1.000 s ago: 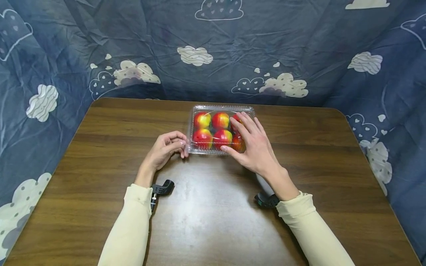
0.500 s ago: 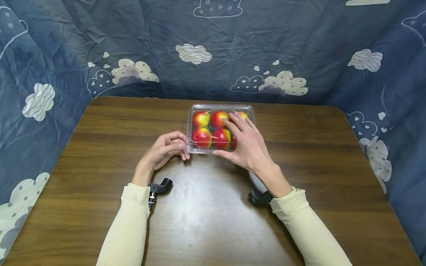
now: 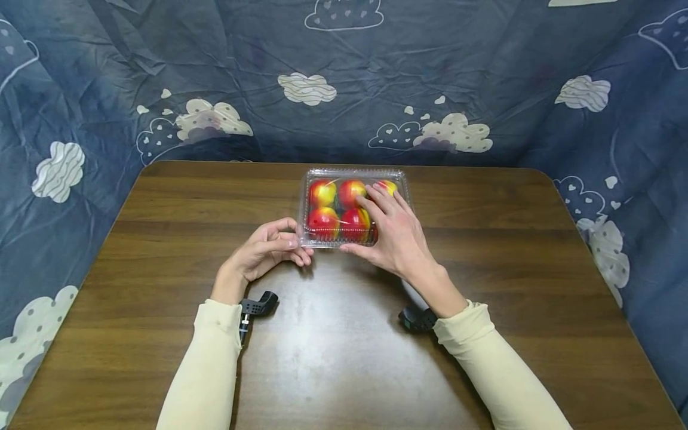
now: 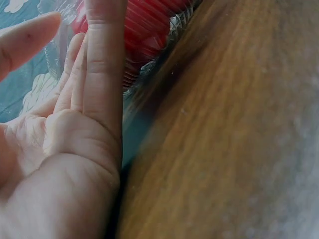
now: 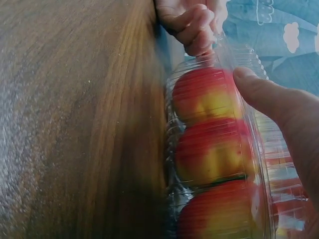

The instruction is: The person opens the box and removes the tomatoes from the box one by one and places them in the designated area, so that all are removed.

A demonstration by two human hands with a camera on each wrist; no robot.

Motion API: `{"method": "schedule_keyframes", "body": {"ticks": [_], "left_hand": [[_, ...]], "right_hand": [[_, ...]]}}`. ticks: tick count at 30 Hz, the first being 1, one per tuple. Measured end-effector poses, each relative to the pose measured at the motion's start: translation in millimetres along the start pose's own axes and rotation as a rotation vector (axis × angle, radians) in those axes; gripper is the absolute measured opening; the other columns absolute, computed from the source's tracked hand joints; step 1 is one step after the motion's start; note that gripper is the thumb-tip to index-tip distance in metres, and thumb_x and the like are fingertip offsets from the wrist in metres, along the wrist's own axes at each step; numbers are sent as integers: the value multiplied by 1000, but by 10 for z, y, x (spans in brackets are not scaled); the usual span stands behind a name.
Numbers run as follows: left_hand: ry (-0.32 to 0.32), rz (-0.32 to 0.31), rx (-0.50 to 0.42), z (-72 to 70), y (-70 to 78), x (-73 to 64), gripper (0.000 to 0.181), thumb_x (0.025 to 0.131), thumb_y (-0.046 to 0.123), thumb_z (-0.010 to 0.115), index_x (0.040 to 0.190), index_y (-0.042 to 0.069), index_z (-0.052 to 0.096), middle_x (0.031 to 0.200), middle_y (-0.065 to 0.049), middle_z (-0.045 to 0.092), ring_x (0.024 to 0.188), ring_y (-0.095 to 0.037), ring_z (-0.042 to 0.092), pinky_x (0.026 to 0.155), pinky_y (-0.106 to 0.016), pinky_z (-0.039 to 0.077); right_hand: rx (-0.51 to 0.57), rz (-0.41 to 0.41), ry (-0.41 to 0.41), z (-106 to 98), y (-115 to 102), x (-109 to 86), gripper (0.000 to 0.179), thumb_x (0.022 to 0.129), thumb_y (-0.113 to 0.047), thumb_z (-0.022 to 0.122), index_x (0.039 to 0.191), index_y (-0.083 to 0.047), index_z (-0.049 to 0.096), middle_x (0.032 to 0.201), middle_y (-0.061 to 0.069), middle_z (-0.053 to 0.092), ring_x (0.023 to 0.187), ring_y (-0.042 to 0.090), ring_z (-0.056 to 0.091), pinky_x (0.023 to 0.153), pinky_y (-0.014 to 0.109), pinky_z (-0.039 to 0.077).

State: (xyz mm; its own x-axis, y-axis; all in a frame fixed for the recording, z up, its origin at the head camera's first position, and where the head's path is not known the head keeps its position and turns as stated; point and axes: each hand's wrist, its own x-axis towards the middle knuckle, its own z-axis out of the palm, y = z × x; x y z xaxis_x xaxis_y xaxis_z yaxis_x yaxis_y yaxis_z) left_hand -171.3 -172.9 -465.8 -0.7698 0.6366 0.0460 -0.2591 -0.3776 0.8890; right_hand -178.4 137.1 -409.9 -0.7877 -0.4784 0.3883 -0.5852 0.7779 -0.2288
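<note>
Six red-yellow apples sat in one clear container near the table's far edge, left hand pinched its corner, right hand, fingers spread, hid some apples, cloud-print cloth hung behind.

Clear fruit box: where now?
In the head view, the clear fruit box is near the far edge of the table, with the left hand at its near left corner and the right hand over its right side.
</note>
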Motion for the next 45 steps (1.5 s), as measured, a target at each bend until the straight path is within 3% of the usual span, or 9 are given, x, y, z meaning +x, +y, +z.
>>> {"method": "schedule_keyframes", "body": {"ticks": [8, 26, 45], "left_hand": [[32, 11, -83, 13, -38, 8, 22, 101, -16, 41, 116, -1, 50, 101, -21, 78, 89, -27, 79, 82, -34, 66], [96, 48, -39, 39, -52, 54, 23, 97, -14, 42, 105, 3, 55, 93, -18, 79, 75, -26, 77, 69, -32, 64], [95, 42, 1, 63, -79, 80, 18, 98, -10, 45, 103, 5, 55, 92, -18, 78, 75, -25, 76, 69, -32, 63]], "right_hand": [[-29, 1, -5, 36, -5, 19, 100, 75, -74, 81, 149, -11, 59, 157, 13, 54, 150, 29, 47, 129, 52, 31], [-62, -2, -22, 35, -11, 32, 96, 78, -74, 78, 149, -13, 60, 156, 12, 54, 147, 29, 48, 126, 53, 36], [-21, -41, 10, -48, -1, 1, 94, 77, -68, 83, 146, -7, 60, 153, 16, 56, 148, 33, 48, 127, 56, 33]]}}
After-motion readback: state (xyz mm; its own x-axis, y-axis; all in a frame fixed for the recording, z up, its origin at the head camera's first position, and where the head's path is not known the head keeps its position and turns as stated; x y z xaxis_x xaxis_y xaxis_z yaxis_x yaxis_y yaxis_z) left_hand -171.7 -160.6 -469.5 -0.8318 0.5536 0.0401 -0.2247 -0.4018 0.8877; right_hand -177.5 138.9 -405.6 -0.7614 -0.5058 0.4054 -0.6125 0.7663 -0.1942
